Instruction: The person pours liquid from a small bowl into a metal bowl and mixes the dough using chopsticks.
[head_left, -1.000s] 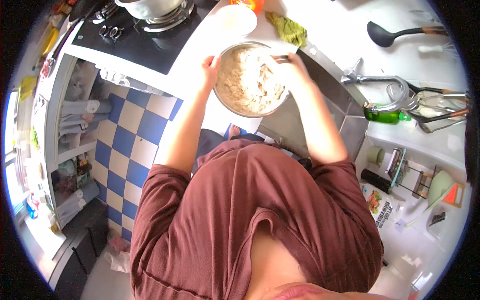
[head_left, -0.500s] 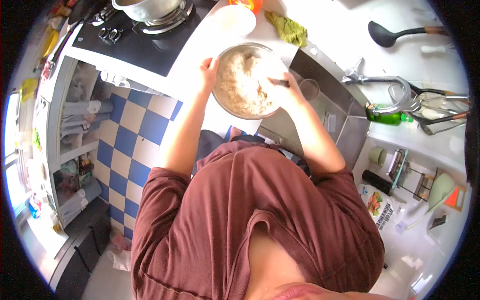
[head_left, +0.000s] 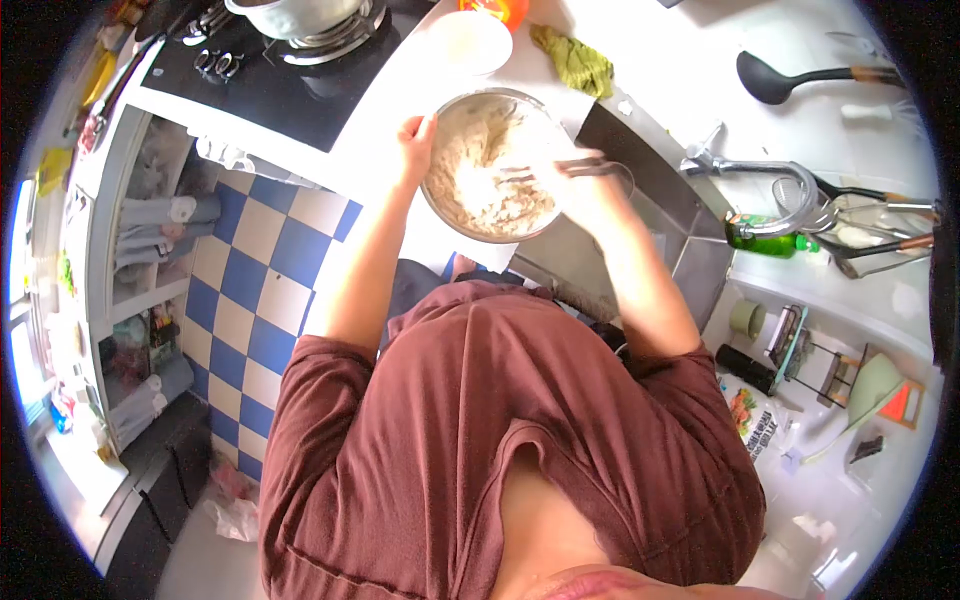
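A round metal bowl (head_left: 470, 234) holds a pale, lumpy, floury mixture (head_left: 485, 195). My left hand (head_left: 414, 152) grips the bowl's left rim, with the thumb up along the edge. Over the right side of the bowl, my right hand (head_left: 585, 190) is closed around a pair of dark chopsticks (head_left: 575, 168). Their tips point left into the mixture. Motion blur and glare soften the right fingers and the sticks.
Left of the bowl is a black gas stove (head_left: 290, 90) with a metal pot (head_left: 300, 18). A white plate (head_left: 470, 45) and a green cloth (head_left: 575, 62) lie beyond. The sink (head_left: 640, 225) with its faucet (head_left: 750, 165) lies to the right; a black ladle (head_left: 770, 78) is farther back.
My right hand has shifted slightly to the right and down, and the chopsticks now lie more level across the bowl. The mixture has changed shape. My left hand stays on the rim.
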